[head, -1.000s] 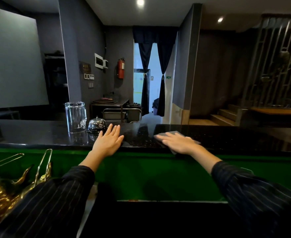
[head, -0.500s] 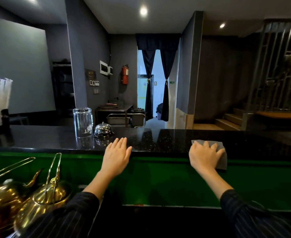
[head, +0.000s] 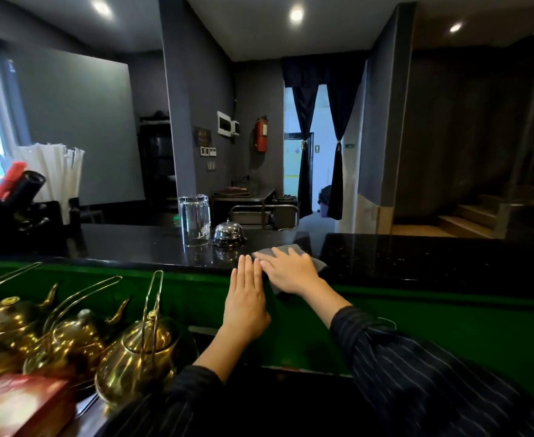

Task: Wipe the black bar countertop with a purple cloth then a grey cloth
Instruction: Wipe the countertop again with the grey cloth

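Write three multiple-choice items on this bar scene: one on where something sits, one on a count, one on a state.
1. Where is the service bell?
A. On the black countertop, right of the upturned glass
B. Among the teapots below the counter
C. On the stairs

2. How many brass teapots stand at lower left?
A. One
B. Three
C. Six

3. What is the right hand doing?
A. Lifting the glass
B. Hanging free of the counter
C. Lying flat on the grey cloth

Answers:
1. A, the bell stands on the dark top just beside the glass.
2. B, three golden bodies with tall handles show there.
3. C, its palm covers the cloth at the counter's near edge, while the left hand lies open beside it, holding nothing.
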Available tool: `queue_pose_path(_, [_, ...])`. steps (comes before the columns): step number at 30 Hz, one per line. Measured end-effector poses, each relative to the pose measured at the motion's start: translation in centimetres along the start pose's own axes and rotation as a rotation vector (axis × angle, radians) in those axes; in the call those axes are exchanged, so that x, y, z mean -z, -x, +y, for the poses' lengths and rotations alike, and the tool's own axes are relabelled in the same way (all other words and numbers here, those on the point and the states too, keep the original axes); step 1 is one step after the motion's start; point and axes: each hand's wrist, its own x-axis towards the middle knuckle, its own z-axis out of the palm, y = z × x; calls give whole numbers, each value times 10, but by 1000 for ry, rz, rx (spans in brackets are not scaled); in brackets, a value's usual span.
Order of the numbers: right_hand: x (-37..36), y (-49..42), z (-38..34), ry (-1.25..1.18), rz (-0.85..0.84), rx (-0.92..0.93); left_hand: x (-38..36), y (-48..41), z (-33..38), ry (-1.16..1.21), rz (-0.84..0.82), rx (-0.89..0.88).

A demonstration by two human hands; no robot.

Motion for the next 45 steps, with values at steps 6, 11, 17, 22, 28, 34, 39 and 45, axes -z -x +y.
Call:
queue_pose_path(6, [-8, 30, 13, 122, 118, 141, 7, 3, -4, 100, -96, 12])
queue_pose_path(11, [-8, 70, 32, 79, 280, 168, 2, 35, 28, 658, 179, 170])
queue_pose_path(17, [1, 121, 56, -118, 388, 320, 36, 34, 68, 2086, -193, 745])
queue_pose_path(22, [-15, 172, 83, 98, 456, 622, 53, 47, 75, 2042, -482, 603])
queue_pose_path(28, [-12, 214, 117, -73, 384, 659, 55, 57, 113, 1784, -388, 659])
queue_pose_path(34, [-15, 229, 122, -477, 273, 246, 73, 70, 107, 1598, -222, 471])
queue_pose_path(39, [-26, 207, 101, -668, -51, 180, 90, 81, 89, 1521, -306, 346])
queue_pose_path(45, [-23, 187, 72, -770, -113, 186, 100, 83, 50, 1413, -393, 274])
